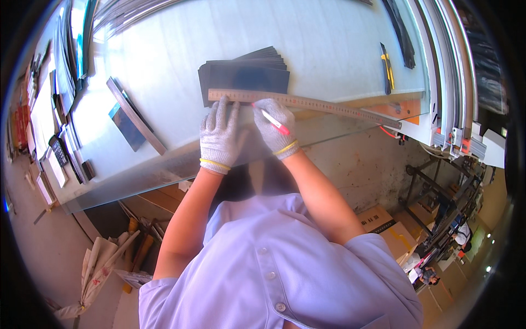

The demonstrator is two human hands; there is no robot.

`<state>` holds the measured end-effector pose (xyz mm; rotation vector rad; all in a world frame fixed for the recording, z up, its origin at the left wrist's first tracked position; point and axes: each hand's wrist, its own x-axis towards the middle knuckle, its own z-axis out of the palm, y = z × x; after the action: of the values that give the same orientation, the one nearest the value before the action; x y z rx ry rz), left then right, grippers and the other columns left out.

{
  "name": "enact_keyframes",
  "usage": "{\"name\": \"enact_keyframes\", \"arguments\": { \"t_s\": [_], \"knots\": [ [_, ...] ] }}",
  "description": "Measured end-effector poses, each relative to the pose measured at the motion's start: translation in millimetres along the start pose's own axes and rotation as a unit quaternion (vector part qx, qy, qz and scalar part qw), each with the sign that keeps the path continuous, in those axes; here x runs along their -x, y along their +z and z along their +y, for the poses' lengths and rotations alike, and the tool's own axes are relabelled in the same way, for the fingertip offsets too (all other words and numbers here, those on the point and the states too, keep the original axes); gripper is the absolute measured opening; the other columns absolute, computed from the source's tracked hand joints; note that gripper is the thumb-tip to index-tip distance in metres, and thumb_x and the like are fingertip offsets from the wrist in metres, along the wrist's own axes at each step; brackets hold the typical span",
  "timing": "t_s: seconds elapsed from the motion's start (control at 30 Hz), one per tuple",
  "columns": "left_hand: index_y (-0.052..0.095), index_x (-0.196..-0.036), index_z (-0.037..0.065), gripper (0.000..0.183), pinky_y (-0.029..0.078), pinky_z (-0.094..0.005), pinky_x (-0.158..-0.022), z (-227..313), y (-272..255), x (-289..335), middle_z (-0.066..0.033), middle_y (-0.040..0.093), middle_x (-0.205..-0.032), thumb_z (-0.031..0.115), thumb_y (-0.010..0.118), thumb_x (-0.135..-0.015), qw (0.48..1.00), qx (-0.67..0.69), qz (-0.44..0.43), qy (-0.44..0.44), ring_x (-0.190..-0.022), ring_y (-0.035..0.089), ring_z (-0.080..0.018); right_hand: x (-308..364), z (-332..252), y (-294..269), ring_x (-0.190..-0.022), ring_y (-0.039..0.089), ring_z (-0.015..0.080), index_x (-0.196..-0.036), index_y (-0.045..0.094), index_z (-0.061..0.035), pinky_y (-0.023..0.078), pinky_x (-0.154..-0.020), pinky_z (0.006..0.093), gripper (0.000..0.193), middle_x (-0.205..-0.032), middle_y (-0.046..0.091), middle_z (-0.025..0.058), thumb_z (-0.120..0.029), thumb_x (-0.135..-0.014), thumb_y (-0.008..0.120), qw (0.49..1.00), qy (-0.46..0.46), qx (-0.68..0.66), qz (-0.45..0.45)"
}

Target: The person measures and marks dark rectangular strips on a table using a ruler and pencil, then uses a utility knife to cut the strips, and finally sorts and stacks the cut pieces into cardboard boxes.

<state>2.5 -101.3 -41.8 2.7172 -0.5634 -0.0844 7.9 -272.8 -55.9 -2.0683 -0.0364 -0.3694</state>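
A stack of dark, flat rectangular sheets (pixel 246 75), fanned unevenly at its far edge, lies on the glass-topped table. Across the near part of the stack runs a long ruler (pixel 323 104), its right end reaching past the sheets toward the table's edge. My left hand (pixel 217 137), in a grey knit glove, rests with fingers stretched out, their tips at the ruler's near edge. In my right hand (pixel 268 135), gloved the same way, is a white and red marker pen (pixel 280 126). Its tip points toward the ruler's near edge, beside my left fingers.
A yellow and black utility knife (pixel 388 68) lies at the table's right. To the left are a dark strip on a small sheet (pixel 131 115) and a black calculator (pixel 57 151). Metal rails (pixel 446 60) border the right side. Cardboard boxes (pixel 392 230) stand below right.
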Motion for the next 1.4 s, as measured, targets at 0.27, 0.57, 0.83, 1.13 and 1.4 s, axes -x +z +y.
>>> {"name": "enact_keyframes", "arguments": {
  "t_s": [0.27,0.57,0.83,1.13,1.4],
  "knots": [
    [0.048,-0.146,0.008,0.071,0.034,-0.0535,-0.110,0.5,-1.6,1.6,-0.0199,0.037,-0.155,0.030,0.072,-0.082,1.000,-0.011,-0.001,-0.004,-0.135,0.042,-0.0405,17.2,10.8,-50.5,-0.089,0.069,0.0190,-0.104,0.069,0.0002,0.055,-0.078,0.0346,0.014,-0.093,0.072,0.0107,-0.008,-0.092,0.067,0.977,0.175,-0.061,0.102],
    [0.048,-0.146,0.009,0.071,0.033,-0.0532,-0.111,3.4,-2.2,0.3,-0.0191,0.037,-0.155,0.031,0.072,-0.083,1.000,-0.017,-0.002,0.002,-0.137,0.040,-0.0397,52.6,119.7,-201.5,-0.112,0.061,0.0287,-0.140,0.049,-0.0101,0.049,-0.100,0.0422,0.080,-0.128,0.057,0.0150,0.000,-0.069,0.085,0.959,0.127,0.234,0.091],
    [0.049,-0.146,0.012,0.067,0.033,-0.0532,-0.110,3.5,-0.4,2.1,-0.0194,0.045,-0.144,0.031,0.071,-0.085,1.000,-0.017,0.011,0.010,-0.137,0.040,-0.0399,98.1,110.7,-230.3,-0.103,0.058,0.0364,-0.127,0.055,-0.0137,0.046,-0.090,0.0462,0.064,-0.107,0.057,0.0134,-0.013,-0.069,0.080,0.874,0.006,0.470,-0.125],
    [0.054,-0.142,0.018,0.060,0.035,-0.0526,-0.109,9.3,-1.9,-53.5,-0.0184,0.046,-0.142,0.033,0.070,-0.086,0.998,-0.037,0.049,-0.034,-0.136,0.040,-0.0394,90.2,74.7,-203.9,-0.094,0.059,0.0133,-0.113,0.065,0.0023,0.051,-0.082,0.0268,0.027,-0.107,0.059,0.0052,0.011,-0.087,0.065,0.980,0.130,0.072,0.134],
    [0.056,-0.137,0.017,0.057,0.042,-0.0507,-0.104,-38.4,-25.7,-81.2,-0.0190,0.051,-0.138,0.032,0.072,-0.084,0.963,-0.028,0.178,-0.202,-0.127,0.049,-0.0375,48.1,52.6,-232.7,-0.102,0.059,0.0175,-0.127,0.055,0.0048,0.048,-0.091,0.0314,0.034,-0.112,0.062,0.0086,-0.006,-0.096,0.064,0.956,0.148,0.089,0.235]
  ]
}}
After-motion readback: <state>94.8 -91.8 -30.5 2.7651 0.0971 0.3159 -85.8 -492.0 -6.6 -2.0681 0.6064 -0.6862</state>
